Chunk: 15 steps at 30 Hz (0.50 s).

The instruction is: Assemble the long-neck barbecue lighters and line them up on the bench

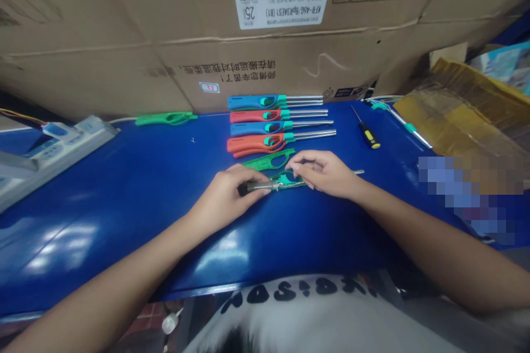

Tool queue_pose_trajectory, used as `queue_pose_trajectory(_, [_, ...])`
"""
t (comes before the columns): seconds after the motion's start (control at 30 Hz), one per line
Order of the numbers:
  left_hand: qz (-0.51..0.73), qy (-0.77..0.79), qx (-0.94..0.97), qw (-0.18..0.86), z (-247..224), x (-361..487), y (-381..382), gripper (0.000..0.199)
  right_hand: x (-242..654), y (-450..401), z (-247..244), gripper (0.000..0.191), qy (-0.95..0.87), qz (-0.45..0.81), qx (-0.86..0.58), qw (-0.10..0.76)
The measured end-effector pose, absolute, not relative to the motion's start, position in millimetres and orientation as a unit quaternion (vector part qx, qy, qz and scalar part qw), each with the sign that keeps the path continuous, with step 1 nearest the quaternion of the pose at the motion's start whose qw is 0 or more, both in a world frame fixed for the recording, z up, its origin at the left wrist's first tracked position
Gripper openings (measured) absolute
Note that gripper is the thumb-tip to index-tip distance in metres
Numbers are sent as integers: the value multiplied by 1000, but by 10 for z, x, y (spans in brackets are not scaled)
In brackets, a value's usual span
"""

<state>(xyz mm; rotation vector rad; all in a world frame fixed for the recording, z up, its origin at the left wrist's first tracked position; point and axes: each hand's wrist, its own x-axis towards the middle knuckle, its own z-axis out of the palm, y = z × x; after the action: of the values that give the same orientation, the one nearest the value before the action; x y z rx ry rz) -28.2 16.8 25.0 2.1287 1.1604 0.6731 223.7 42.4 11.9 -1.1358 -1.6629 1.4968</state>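
Note:
Between my hands lies an opened gas lighter (284,182), its inner tank, teal trigger and wire exposed in a green half shell. My left hand (232,190) pinches the lighter's tank end between thumb and fingers. My right hand (325,172) is over the trigger and the start of the metal tube, its thumb and forefinger pinched together; whatever is between them is too small to make out. Just beyond lies a loose green shell half (269,161). Farther back, several assembled red and blue lighters (256,128) lie in a row, tubes to the right.
A screwdriver (368,135) lies right of the row, near a loose lighter tube (409,126) and a yellow-taped carton (464,116). Another green shell (165,118) and a power strip (62,149) are at left. A large cardboard box (199,27) walls off the back of the blue table (144,187).

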Motion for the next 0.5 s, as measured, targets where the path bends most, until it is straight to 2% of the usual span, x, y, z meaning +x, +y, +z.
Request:
queue_pose_trajectory(0.2, [228, 425, 847, 225, 216, -316, 213, 13, 2227, 415, 143, 28, -633, 570, -424, 307])
queue_pose_trajectory(0.5, [199, 438, 834, 271, 279, -332, 205, 17, 2225, 405, 145, 28, -645, 559, -419, 310])
